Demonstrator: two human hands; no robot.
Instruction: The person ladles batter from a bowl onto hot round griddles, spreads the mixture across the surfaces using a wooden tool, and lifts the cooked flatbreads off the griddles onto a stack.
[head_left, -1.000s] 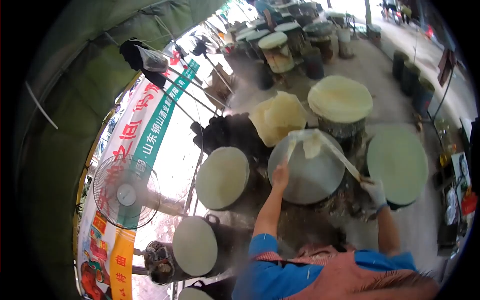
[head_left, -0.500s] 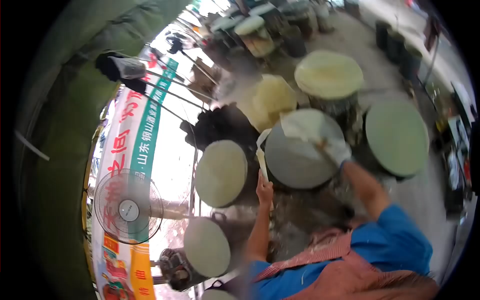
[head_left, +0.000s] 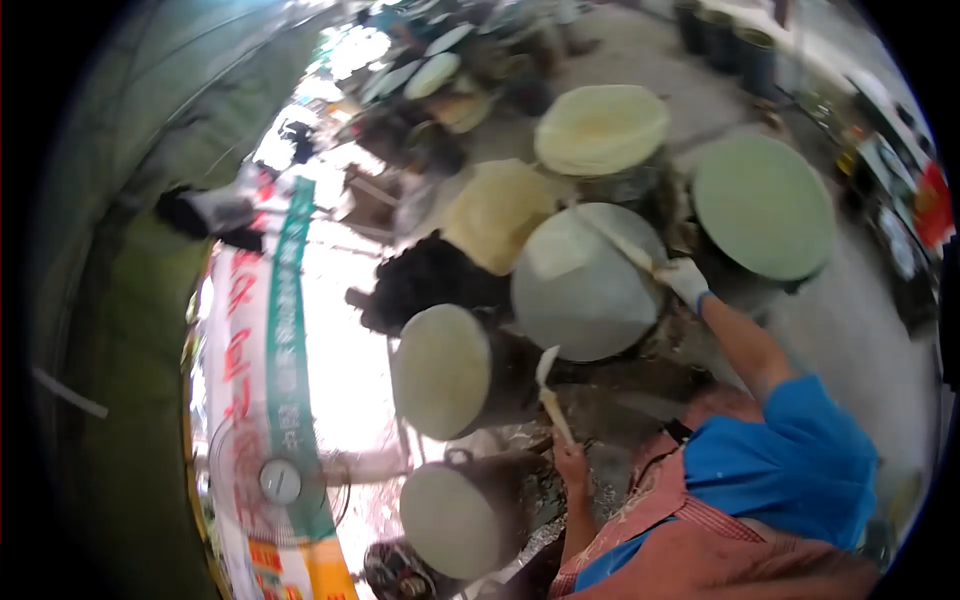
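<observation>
Though blur hides what the buckets [head_left: 757, 65] at one o'clock from the griddle [head_left: 605, 315] contain, the left hand [head_left: 571, 464] grips a pale tool [head_left: 555, 410] at six o'clock, the right hand [head_left: 685, 282] a stick [head_left: 630, 250] at three.

The grey floor [head_left: 850, 335] before me is supporting three dark cylindrical containers [head_left: 755, 65] in a row and, nearer, a round stand [head_left: 640, 186] bearing a yellowish disc [head_left: 600, 132].

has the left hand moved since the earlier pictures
Yes: the left hand has drawn back from the grey griddle, toward the apron.
</observation>
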